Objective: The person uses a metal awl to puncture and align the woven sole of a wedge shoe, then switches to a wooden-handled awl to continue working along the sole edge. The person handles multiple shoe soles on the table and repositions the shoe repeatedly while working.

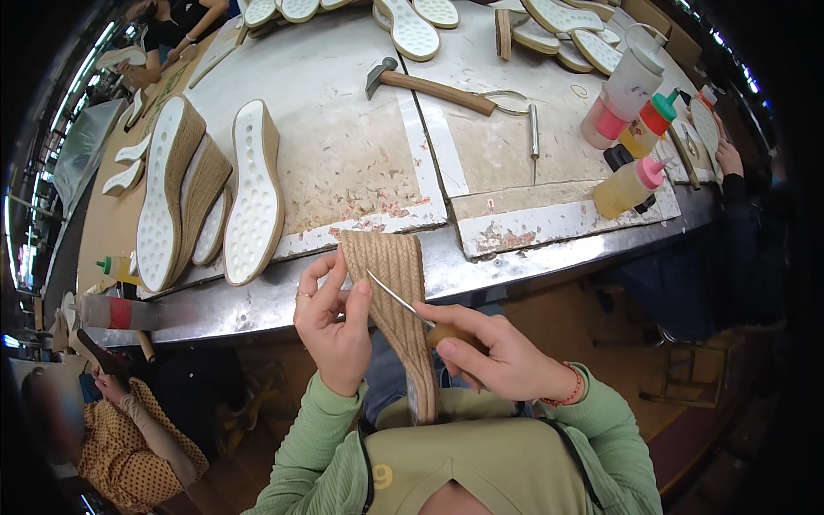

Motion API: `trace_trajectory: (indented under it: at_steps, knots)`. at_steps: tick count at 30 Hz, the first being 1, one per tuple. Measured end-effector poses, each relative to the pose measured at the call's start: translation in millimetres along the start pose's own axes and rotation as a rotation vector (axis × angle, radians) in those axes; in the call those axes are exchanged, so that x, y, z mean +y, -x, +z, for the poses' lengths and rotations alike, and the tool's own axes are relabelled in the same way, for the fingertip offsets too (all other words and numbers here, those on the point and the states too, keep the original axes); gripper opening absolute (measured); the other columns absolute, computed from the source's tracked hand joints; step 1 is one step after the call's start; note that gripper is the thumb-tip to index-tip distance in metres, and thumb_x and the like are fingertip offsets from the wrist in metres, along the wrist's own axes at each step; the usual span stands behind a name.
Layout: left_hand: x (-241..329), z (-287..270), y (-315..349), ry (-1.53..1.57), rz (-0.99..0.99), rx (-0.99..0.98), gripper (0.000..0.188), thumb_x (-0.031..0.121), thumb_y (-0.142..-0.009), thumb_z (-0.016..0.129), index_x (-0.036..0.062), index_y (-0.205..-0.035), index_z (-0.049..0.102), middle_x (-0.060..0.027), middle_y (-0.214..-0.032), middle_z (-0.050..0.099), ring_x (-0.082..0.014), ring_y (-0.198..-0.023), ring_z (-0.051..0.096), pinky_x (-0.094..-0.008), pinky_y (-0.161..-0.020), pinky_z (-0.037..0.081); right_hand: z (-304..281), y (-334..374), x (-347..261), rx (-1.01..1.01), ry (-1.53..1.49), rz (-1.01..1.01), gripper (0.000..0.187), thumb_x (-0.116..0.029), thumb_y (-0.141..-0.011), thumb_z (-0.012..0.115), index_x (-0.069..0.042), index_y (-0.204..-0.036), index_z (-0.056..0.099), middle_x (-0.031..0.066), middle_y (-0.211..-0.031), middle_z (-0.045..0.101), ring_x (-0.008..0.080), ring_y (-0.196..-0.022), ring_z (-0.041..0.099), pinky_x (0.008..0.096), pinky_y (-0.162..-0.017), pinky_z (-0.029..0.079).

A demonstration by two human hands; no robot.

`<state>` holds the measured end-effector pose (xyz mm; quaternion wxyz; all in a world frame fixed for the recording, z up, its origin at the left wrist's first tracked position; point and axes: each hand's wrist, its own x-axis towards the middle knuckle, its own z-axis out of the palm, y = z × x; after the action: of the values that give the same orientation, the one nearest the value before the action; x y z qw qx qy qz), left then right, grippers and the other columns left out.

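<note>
A rope-wrapped wedge sole (390,275) stands upright in front of me, its wide end by the table edge and its narrow end against my apron. My left hand (336,322) grips its left edge near the wide end, thumb on the braided side. My right hand (498,350) is closed round the wooden handle of an awl (396,298). The awl's thin, slightly curved metal shaft slants up and left across the braid. Its tip lies close to my left thumb; whether it enters the rope I cannot tell.
Several wedge soles (255,193) lie on the left, more at the back. A hammer (438,90) and a metal-handled pick (534,133) rest on the worn boards. Glue bottles (625,189) stand at right. Co-workers sit at left (142,429) and right (730,159); the metal table edge (335,300) is near.
</note>
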<state>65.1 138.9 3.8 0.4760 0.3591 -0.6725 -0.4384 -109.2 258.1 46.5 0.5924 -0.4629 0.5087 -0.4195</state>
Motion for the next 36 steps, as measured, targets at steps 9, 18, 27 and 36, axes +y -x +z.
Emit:
trace_trajectory:
  at_steps: [9,18,27,36]
  knots:
    - [2,-2,-5,-0.093,0.015,-0.015,0.035,-0.001,-0.088,0.059,-0.0059,-0.123,0.060,-0.0156,-0.118,0.055,-0.0162,-0.093,0.059,-0.0256,-0.076,0.049,2,-9,-1,0.049,0.194,-0.120,0.047,-0.010,-0.096,0.053,-0.002,-0.141,0.041,0.0115,-0.063,0.051,0.0178,-0.053,0.048,0.0304,-0.054,0.041]
    - [6,-2,-3,-0.179,0.038,-0.043,0.034,0.000,-0.090,0.056,-0.0082,-0.123,0.059,-0.0176,-0.120,0.056,-0.0242,-0.107,0.055,-0.0320,-0.090,0.045,21,-5,11,0.139,0.321,-0.194,0.048,-0.008,-0.093,0.056,-0.001,-0.139,0.041,0.0221,-0.067,0.057,0.0379,-0.058,0.058,0.0409,-0.055,0.045]
    - [3,-1,0,-0.099,0.005,-0.023,0.034,0.001,-0.092,0.055,-0.0064,-0.126,0.058,-0.0163,-0.123,0.053,-0.0199,-0.104,0.057,-0.0288,-0.085,0.048,2,11,-5,0.028,0.457,-0.130,0.051,-0.012,-0.093,0.057,-0.003,-0.140,0.041,0.0204,-0.074,0.062,0.0380,-0.063,0.061,0.0403,-0.058,0.047]
    - [-4,-29,30,0.099,-0.217,-0.106,0.038,0.002,-0.092,0.057,-0.0038,-0.130,0.053,-0.0121,-0.122,0.054,-0.0117,-0.088,0.059,-0.0231,-0.075,0.050,-73,-11,-9,0.560,0.414,-0.169,0.055,-0.019,-0.092,0.060,0.001,-0.139,0.038,0.0176,-0.090,0.065,0.0248,-0.083,0.065,0.0361,-0.076,0.049]
